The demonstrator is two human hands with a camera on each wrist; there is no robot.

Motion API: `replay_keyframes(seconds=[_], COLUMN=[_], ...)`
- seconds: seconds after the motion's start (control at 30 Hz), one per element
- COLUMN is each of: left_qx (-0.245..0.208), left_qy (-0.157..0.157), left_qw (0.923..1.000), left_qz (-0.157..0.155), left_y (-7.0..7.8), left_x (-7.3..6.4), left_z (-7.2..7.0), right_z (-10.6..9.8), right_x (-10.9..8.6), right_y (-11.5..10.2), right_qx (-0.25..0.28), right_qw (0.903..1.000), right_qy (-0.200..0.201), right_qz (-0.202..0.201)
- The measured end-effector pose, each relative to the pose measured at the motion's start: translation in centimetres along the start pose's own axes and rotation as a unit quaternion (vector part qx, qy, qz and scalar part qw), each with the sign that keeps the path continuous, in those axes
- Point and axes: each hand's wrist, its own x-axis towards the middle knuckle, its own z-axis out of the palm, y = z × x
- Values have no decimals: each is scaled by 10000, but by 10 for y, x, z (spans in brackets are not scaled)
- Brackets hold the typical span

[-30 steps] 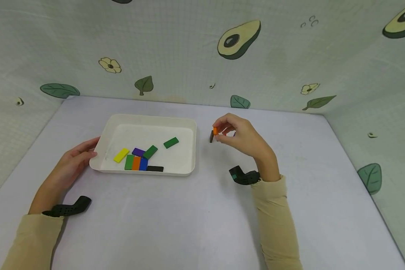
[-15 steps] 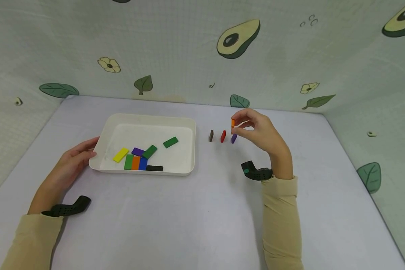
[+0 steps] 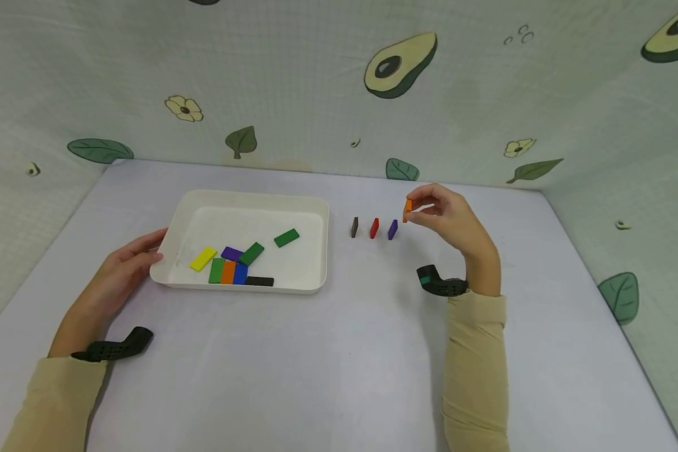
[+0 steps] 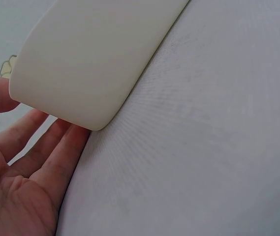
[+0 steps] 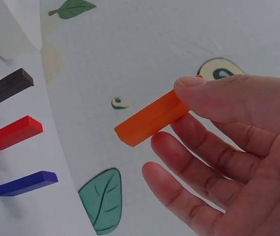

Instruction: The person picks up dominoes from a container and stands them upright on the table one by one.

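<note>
My right hand (image 3: 452, 220) pinches an orange domino block (image 5: 147, 122) between thumb and fingertips, holding it upright above the table, right of a row of standing blocks. That row has a dark brown block (image 3: 355, 227), a red block (image 3: 375, 228) and a purple block (image 3: 393, 229), spaced apart. In the right wrist view the orange block's lower end points away from the fingers. My left hand (image 3: 118, 273) holds the left end of a white tray (image 3: 299, 276), thumb at the rim and fingers along the outer wall; the left wrist view shows the fingertips partly hidden behind it.
Inside the tray lie several blocks: a yellow block (image 3: 203, 258), a dark green block (image 3: 286, 238), a black block (image 3: 260, 282), and others clustered near the front wall. A patterned cloth (image 3: 294, 94) rises behind the white table (image 3: 294, 370).
My right hand has moved right with the orange block, from over the brown block past the purple one, uncovering the row. The left hand and the tray have stayed put.
</note>
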Motion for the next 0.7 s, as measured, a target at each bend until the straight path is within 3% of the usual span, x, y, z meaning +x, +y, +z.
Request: replay_keyframes(seconds=[0.23,0.7], left_qx=[9,1], left_qy=[10,32], left_qw=[10000,10000], left_qz=[36,20], left_y=[-1,1], left_x=[0,0], left_z=[0,1], right_z=[-6,-8], right_x=[-2,-1], right_y=[11,39], right_qx=[77,117], right_qw=[9977,9899], right_qy=[119,146], right_qz=[668,1409])
